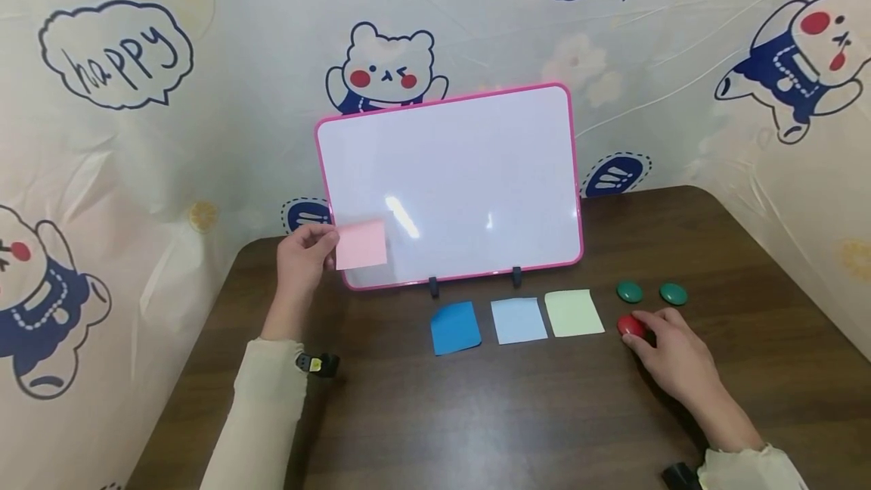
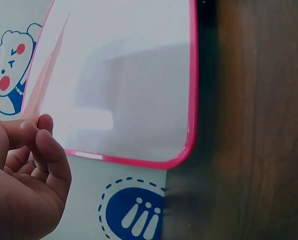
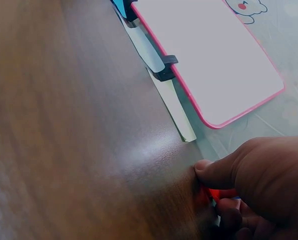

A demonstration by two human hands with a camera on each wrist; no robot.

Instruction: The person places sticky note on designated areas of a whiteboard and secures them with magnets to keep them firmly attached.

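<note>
My left hand [image 1: 304,257] pinches a pink sticky note [image 1: 362,245] by its left edge, in front of the lower left corner of a pink-framed whiteboard [image 1: 449,172]. In the left wrist view the note [image 2: 41,87] shows nearly edge-on between thumb and fingers. On the right of the table, my right hand [image 1: 677,354] grips a round red magnet [image 1: 630,325] between thumb and fingers. Only a bit of the red magnet [image 3: 213,193] shows in the right wrist view. Two green magnets [image 1: 629,292] lie just beyond that hand.
A blue note [image 1: 456,328], a light blue note [image 1: 519,320] and a pale green note [image 1: 574,313] lie in a row before the whiteboard. Black clips [image 1: 516,276] support its lower edge on the brown table [image 1: 435,414]. Behind hangs a printed curtain [image 1: 238,134].
</note>
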